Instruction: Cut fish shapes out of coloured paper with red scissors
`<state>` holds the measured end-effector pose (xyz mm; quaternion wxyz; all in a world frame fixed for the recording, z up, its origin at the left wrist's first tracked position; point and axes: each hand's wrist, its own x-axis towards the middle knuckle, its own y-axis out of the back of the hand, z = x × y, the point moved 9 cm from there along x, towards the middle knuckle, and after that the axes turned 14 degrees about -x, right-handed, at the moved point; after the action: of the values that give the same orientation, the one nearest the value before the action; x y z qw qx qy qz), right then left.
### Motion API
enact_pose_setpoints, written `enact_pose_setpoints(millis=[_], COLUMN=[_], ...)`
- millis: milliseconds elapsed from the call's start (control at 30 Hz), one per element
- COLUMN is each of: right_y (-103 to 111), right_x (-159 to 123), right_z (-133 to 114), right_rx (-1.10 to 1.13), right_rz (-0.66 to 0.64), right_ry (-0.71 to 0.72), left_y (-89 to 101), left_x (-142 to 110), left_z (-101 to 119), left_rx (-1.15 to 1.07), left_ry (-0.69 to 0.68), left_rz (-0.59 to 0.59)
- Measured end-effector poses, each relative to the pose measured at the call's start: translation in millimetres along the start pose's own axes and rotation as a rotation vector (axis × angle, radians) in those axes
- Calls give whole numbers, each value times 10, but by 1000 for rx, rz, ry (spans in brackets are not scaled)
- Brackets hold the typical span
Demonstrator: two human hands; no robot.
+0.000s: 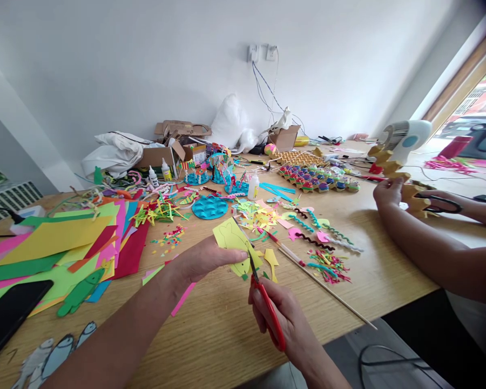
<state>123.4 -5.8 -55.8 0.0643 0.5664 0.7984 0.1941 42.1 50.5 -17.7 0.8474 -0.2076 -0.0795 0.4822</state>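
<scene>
My left hand (pixel 204 260) grips a yellow sheet of paper (pixel 229 233) with a fish-like outline drawn on it, thumb on top. In my right hand (pixel 281 310) is a pair of red-handled scissors (pixel 270 313), the blades at the paper's right side close to my left thumb. Just beyond the paper lies a yellow paper cutout (pixel 271 262). A wooden stick (pixel 328 290) stretches to the right toward the table's front edge. Small paper scraps are scattered around the sheet.
Coloured paper sheets (pixel 60 243), a green paper fish (pixel 81 292) and a black phone (pixel 14 319) lie left. A glue bottle (pixel 253 187) stands mid-table behind a blue scalloped disc (pixel 209 207). At right, another person's hands (pixel 389 192) hold egg-carton card and scissors.
</scene>
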Motion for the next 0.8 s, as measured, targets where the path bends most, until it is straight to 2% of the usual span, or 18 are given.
enact_pose_setpoints(millis=[367, 533, 800], right_y=[12, 25, 9], right_x=[7, 9, 5], right_z=[18, 28, 56], right_rx=[-3, -21, 75], right_rz=[7, 10, 3], right_ry=[-8, -12, -38], left_y=[25, 3, 37], left_x=[10, 5, 0], left_z=[-14, 40, 90], left_rx=[26, 78, 30], left_ry=[-6, -57, -126], left_rz=[-3, -25, 110])
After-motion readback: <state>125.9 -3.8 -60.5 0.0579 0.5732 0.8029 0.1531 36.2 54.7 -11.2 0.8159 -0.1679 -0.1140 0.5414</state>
